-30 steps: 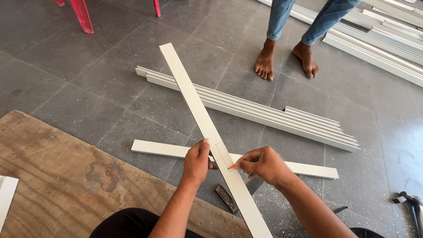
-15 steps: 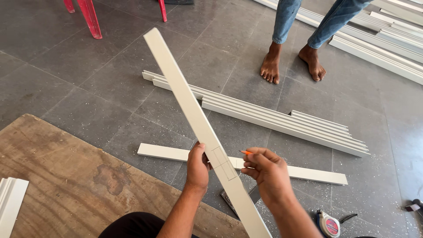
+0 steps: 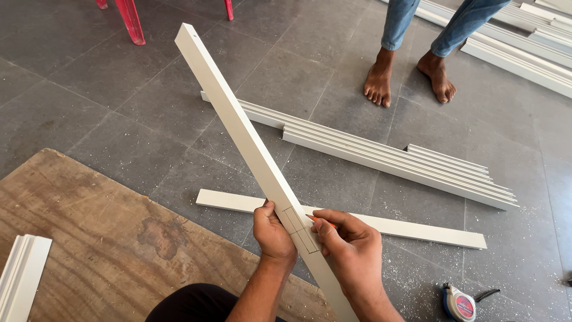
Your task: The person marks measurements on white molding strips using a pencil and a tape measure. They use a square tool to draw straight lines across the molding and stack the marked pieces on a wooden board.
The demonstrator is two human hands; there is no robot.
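Tilting up steeper than half a second back, far end of the strip (image 3: 238,128) now rising well off the floor (image 3: 89,101), tape (image 3: 459,303) coming fuller into view at lower right. Gripping the strip from the side with left hand (image 3: 273,234), right hand (image 3: 351,250) closed on a pencil (image 3: 316,221) beside the drawn box. Looking marked out already, cutting apparently not yet begun, though judging only from the lines.
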